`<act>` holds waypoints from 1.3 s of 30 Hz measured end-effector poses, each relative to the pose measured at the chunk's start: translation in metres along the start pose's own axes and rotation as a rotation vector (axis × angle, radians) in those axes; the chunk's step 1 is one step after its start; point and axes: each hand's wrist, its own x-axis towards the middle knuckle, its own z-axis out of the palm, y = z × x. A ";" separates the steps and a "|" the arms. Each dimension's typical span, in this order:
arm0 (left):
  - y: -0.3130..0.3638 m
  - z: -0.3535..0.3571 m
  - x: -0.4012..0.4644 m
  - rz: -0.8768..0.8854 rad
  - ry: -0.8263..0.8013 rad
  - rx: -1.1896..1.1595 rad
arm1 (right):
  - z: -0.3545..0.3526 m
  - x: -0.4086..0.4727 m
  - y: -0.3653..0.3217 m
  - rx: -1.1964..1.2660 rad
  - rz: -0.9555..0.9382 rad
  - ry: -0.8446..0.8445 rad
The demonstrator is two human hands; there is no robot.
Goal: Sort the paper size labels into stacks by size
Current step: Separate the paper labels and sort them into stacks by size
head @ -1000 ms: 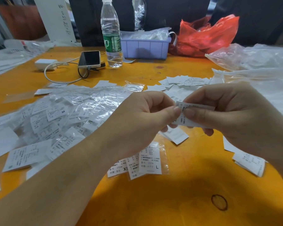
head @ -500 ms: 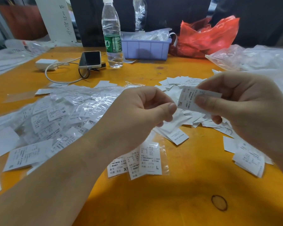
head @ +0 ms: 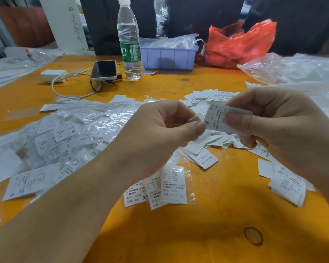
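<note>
The right hand point(head: 285, 130) pinches a paper label point(head: 217, 120), its size mark half hidden. The left hand point(head: 160, 133) has its fingers curled, apparently pinching clear film, hard to make out.

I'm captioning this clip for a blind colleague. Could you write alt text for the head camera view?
Above an orange table, the right hand pinches a paper size label while the left hand holds a scrap of clear plastic beside it. Bagged labels are heaped at left, loose ones beyond.

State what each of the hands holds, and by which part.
Right hand pinches a paper label at its right half. Left hand pinches clear plastic film.
</note>
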 end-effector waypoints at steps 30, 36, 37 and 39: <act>-0.003 0.001 0.000 -0.019 -0.041 0.062 | 0.008 -0.003 -0.006 -0.147 0.005 -0.090; -0.003 0.000 -0.001 -0.008 -0.011 0.047 | 0.007 -0.003 -0.005 -0.045 -0.002 -0.003; -0.002 0.000 0.000 -0.008 -0.004 0.037 | 0.006 -0.002 -0.005 -0.002 -0.006 0.035; -0.002 -0.001 0.000 -0.017 0.000 0.015 | 0.005 -0.002 -0.007 0.048 -0.017 0.101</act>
